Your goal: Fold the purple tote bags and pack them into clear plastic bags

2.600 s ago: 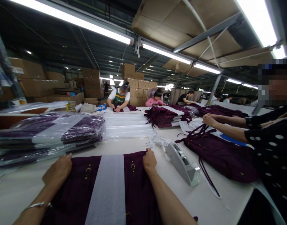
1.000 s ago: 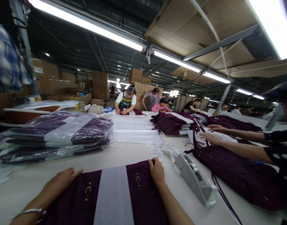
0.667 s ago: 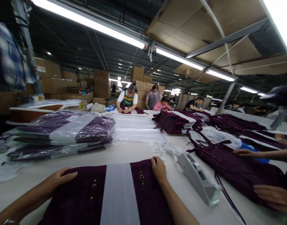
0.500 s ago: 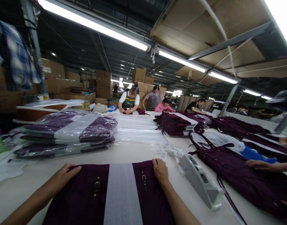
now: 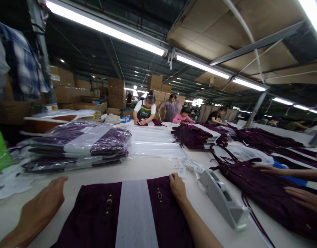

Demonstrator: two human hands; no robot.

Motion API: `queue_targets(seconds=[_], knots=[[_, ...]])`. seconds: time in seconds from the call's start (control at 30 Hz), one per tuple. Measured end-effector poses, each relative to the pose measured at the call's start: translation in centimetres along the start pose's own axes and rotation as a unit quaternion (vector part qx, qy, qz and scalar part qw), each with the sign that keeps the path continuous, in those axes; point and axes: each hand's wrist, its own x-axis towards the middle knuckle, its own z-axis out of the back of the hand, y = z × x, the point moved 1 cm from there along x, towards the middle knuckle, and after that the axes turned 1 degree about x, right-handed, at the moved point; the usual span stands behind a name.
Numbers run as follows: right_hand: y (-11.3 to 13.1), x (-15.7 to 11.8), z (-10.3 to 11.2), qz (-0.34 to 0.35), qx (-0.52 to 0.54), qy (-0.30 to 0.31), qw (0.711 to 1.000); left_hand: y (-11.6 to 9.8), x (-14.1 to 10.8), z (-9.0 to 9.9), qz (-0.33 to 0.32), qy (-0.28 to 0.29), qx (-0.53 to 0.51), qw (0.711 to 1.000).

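Observation:
A dark purple bag [image 5: 96, 213] lies flat before me, with two small buckles and a pale paper band [image 5: 134, 213] down its middle. My right hand [image 5: 178, 187] grips its upper right corner, the fingers bent over the edge. Off the bag's left side, my left hand [image 5: 43, 203] is above the table with nothing seen in it. Its fingers look loosely stretched, though partly hidden by the back of the hand. Close to the right hand are a grey tape dispenser [image 5: 223, 199] and some white tags [image 5: 193, 166].
Plastic-wrapped purple bags [image 5: 78, 144] are stacked at left, beside clear plastic sleeves [image 5: 153, 141]. More purple bags [image 5: 197, 136] are piled farther back. At right, a co-worker's hands [image 5: 303, 198] rest on another purple bag [image 5: 261, 193]. Several people work across the table [image 5: 101, 179].
My left hand has let go of the bag's upper left corner and moved left. My right hand stays on its corner. The co-worker's hands at right have shifted over their bag.

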Motion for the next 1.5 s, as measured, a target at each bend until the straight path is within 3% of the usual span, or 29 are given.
queue_targets(seconds=[0.07, 0.13, 0.2, 0.23, 0.3, 0.37, 0.43, 0.53, 0.63, 0.77, 0.83, 0.9, 1.0, 1.1, 1.3, 1.5], knots=[[0.1, -0.1, 0.1, 0.006, -0.005, 0.009, 1.000, -2.3, 1.5, 5.2, 0.005, -0.052, -0.035, 0.998], [0.2, -0.1, 0.2, 0.010, -0.013, 0.017, 1.000, -5.8, 2.6, 9.5, -0.070, -0.096, -0.071, 0.990], [0.3, -0.1, 0.2, 0.009, -0.026, 0.023, 0.999, -9.3, 2.9, 11.2, -0.124, -0.126, -0.074, 0.981], [0.3, -0.1, 0.2, 0.007, -0.034, 0.025, 0.999, -10.7, 2.8, 10.9, -0.174, -0.141, -0.068, 0.972], [0.4, -0.1, 0.3, 0.003, -0.054, 0.024, 0.998, -12.1, 1.8, 7.8, -0.223, -0.115, -0.041, 0.967], [0.3, -0.3, 0.4, 0.001, -0.076, 0.020, 0.997, -11.8, 0.8, 2.8, -0.174, -0.002, -0.004, 0.985], [0.3, -0.4, 0.4, 0.003, -0.096, 0.017, 0.995, -10.8, -0.1, -2.0, -0.200, 0.106, 0.022, 0.974], [0.8, -0.6, 0.8, 0.002, -0.118, 0.010, 0.993, -9.5, -0.2, -5.6, -0.203, 0.127, 0.045, 0.970], [3.5, -0.8, 2.1, 0.014, -0.134, -0.026, 0.991, -9.1, 0.0, -5.6, -0.194, 0.117, 0.033, 0.973], [9.0, -1.8, 4.8, 0.176, -0.093, -0.113, 0.973, -9.0, 0.0, -5.3, -0.208, 0.110, 0.046, 0.971], [10.0, -2.4, 5.1, 0.233, -0.060, -0.124, 0.963, -8.7, 0.0, -5.7, -0.213, 0.119, 0.059, 0.968], [8.8, -2.7, 3.9, 0.229, -0.065, -0.082, 0.968, -8.4, 0.1, -6.2, -0.215, 0.122, 0.061, 0.967], [4.9, -2.4, 0.4, 0.161, -0.114, 0.033, 0.980, -8.2, 0.3, -6.6, -0.212, 0.119, 0.055, 0.968], [2.2, -1.6, -2.2, 0.150, -0.136, 0.062, 0.977, -8.1, 0.3, -6.5, -0.207, 0.118, 0.060, 0.969], [2.8, 0.6, -2.7, 0.190, -0.129, 0.057, 0.971, -7.9, 0.9, -6.7, -0.185, 0.067, 0.065, 0.978], [3.6, 3.5, -2.9, 0.204, -0.128, 0.068, 0.968, -7.1, 3.9, -8.6, -0.139, 0.054, 0.026, 0.989]])
